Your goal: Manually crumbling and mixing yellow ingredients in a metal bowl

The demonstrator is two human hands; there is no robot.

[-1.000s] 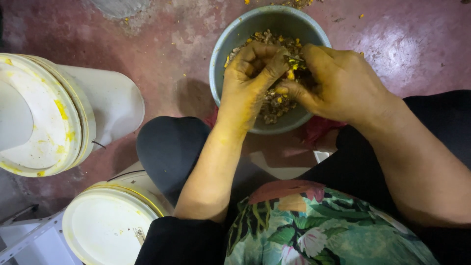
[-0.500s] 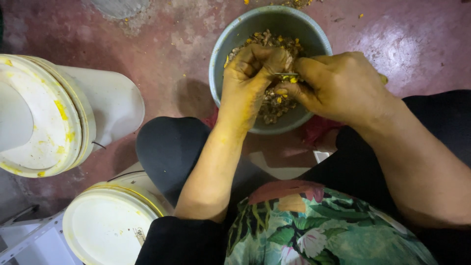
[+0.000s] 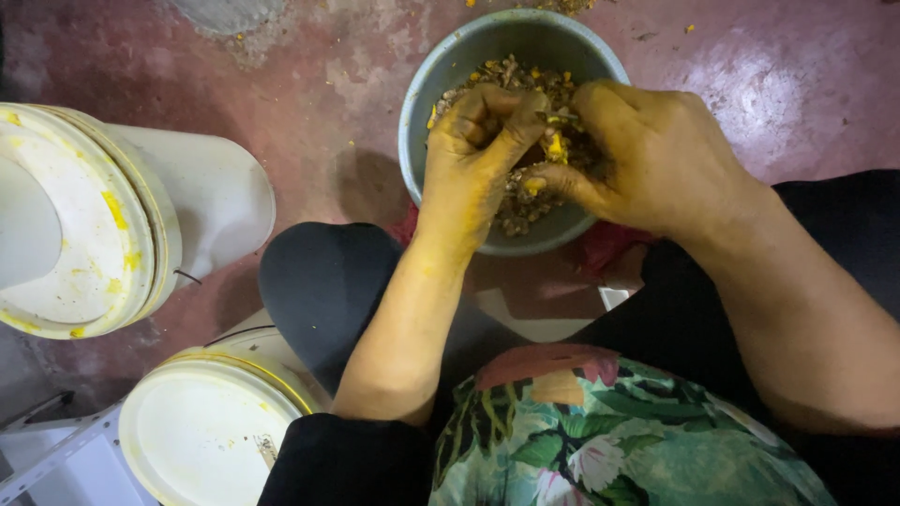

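Observation:
A grey-green metal bowl [image 3: 427, 103] stands on the red floor between my knees, filled with a brown and yellow mix of small scraps [image 3: 506, 73]. Both hands work over it. My left hand [image 3: 478, 155], stained yellow, is curled with its fingers closed around a small piece. My right hand [image 3: 656, 155] pinches a small yellow piece [image 3: 555, 145] between thumb and fingers, touching the left hand's fingertips. What exactly the left fingers hold is hidden.
A white bucket with a yellow-smeared lid [image 3: 84, 215] lies on its side at the left. A second white lidded bucket [image 3: 202, 431] stands at the lower left beside my knee. Yellow crumbs dot the floor beyond the bowl.
Both hands stay over the bowl, fingers shifting slightly; the right hand has turned a little and a yellow piece now shows between the fingertips.

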